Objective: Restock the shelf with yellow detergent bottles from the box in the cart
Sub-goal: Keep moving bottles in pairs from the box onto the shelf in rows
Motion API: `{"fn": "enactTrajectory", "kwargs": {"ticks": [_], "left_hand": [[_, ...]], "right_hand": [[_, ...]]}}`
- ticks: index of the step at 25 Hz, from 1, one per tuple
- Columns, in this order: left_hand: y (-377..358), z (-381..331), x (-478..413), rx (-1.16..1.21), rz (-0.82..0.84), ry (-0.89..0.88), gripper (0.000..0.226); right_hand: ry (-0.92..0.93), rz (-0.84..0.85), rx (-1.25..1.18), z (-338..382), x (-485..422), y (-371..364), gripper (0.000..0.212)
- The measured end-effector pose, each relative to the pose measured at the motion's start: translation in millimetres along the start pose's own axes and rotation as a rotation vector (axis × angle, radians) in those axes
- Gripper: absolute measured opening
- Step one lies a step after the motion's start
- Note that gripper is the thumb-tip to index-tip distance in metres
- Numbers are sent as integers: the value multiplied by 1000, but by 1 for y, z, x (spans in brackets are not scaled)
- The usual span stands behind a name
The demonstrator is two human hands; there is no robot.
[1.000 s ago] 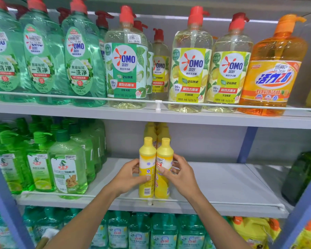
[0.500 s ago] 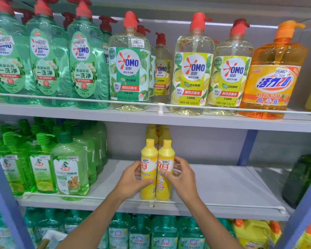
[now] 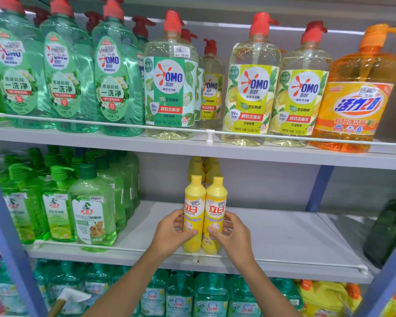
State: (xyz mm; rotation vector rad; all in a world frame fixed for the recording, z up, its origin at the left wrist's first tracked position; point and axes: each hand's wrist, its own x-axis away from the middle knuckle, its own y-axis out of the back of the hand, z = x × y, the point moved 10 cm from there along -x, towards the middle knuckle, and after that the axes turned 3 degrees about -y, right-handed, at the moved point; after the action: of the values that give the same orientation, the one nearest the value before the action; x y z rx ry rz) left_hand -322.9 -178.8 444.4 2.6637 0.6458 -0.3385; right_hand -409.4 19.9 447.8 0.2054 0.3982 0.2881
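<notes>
Head cam: only one view, so we're going off that.
Left grip: our left hand [image 3: 169,234] is curled round the left yellow bottle [image 3: 193,209], thumb across its lower front.
Right grip: our right hand [image 3: 233,234] holds the right yellow bottle [image 3: 216,209] the same way, thumb on the label.
Where the bottles are: upright, touching each other, on the shelf [image 3: 284,236] just behind the front rail [image 3: 284,261] that runs under the grip.
Behind the grip: more yellow bottles [image 3: 204,165] in a row.
Left of the grip: green bottles [image 3: 92,213], a gap away.
What changed: a second ago the left one showed its barcode side. Now both labels face us.
What it means: this pair looks placed and faced. Our guess is let go and fetch more from the box, which isn't in view.
</notes>
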Motion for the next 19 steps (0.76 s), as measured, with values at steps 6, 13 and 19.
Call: {"fn": "enactTrajectory", "kwargs": {"ticks": [6,13,19], "left_hand": [[-2,-1,4,-81,-179,36,56],[-7,15,2,-116,-52,98,52],[-11,23,-9,-193,-137,134,56]], "right_hand": [[-47,79,16,-10,2,-6,57],[-72,33,90,-29,5,-14,50],[-56,18,115,-39,-9,-18,53]]}}
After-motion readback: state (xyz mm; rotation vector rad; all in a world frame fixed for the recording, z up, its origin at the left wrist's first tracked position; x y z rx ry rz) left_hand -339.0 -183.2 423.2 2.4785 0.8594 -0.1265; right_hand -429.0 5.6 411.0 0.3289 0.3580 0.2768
